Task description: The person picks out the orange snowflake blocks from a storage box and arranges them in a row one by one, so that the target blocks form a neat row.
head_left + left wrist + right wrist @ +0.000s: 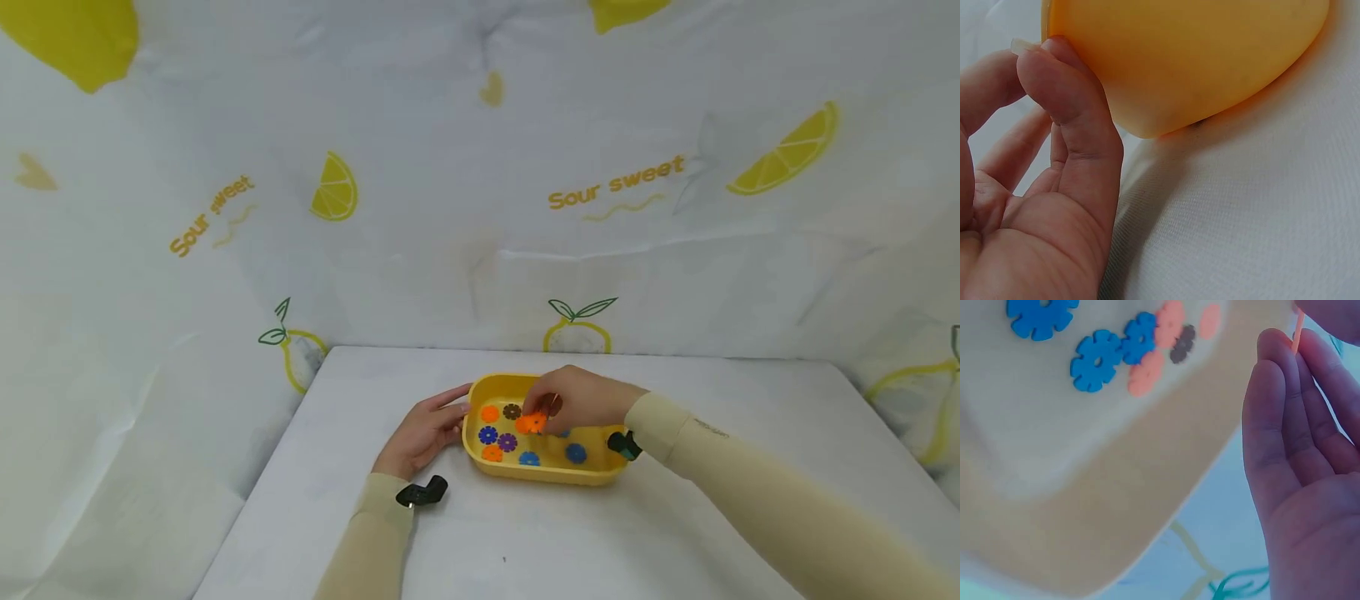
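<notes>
A yellow plastic basin point(540, 475) stands on the white table, with several flat, notched snowflake discs in it. My left hand point(422, 433) holds the basin's left end; in the left wrist view the thumb point(1066, 87) presses at the rim. Over the basin, my right hand point(585, 396) pinches an orange snowflake disc point(537, 422) between thumb and fingers. That disc shows edge-on as a thin orange strip point(1298, 334) in the right wrist view. Among the discs lying inside are a purple disc point(507, 442), a brown disc point(512, 412) and a blue disc point(576, 453).
The white-covered table point(495, 542) reaches out around the basin on all sides. Behind it hangs a white cloth point(450, 275) printed with lemons and words. A black wrist strap mount point(423, 492) sits on the left sleeve.
</notes>
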`<state>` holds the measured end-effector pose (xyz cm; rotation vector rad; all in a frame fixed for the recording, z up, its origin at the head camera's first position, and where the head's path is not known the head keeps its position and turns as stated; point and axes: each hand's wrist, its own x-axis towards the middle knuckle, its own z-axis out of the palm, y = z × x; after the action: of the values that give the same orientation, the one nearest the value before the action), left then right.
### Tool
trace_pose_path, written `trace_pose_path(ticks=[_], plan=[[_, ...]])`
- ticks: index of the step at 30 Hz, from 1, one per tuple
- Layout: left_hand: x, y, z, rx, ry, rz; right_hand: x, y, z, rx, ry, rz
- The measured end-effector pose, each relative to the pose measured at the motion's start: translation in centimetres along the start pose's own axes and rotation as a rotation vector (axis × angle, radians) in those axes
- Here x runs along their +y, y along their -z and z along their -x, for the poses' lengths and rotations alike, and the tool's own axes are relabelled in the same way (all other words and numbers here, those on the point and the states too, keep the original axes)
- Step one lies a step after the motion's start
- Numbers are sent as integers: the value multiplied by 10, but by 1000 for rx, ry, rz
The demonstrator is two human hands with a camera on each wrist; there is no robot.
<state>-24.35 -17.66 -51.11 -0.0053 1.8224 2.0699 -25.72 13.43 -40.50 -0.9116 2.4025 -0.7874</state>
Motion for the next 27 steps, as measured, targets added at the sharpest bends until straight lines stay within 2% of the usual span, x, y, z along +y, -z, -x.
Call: trace_pose_path(ticks=[5,10,16,21,27], plan=[[-2,2,0,23,13,1,11,5,21,91,25,-67],[-6,4,-2,30,36,11,23,4,45,186,1,-139],[-11,4,0,49,42,53,40,-3,73,307,-10,-148],[-12,1,0,34,39,77,53,-7,102,413,-78,-168],[-10,-1,-1,41,43,82,78,-13,140,527,-206,-180]])
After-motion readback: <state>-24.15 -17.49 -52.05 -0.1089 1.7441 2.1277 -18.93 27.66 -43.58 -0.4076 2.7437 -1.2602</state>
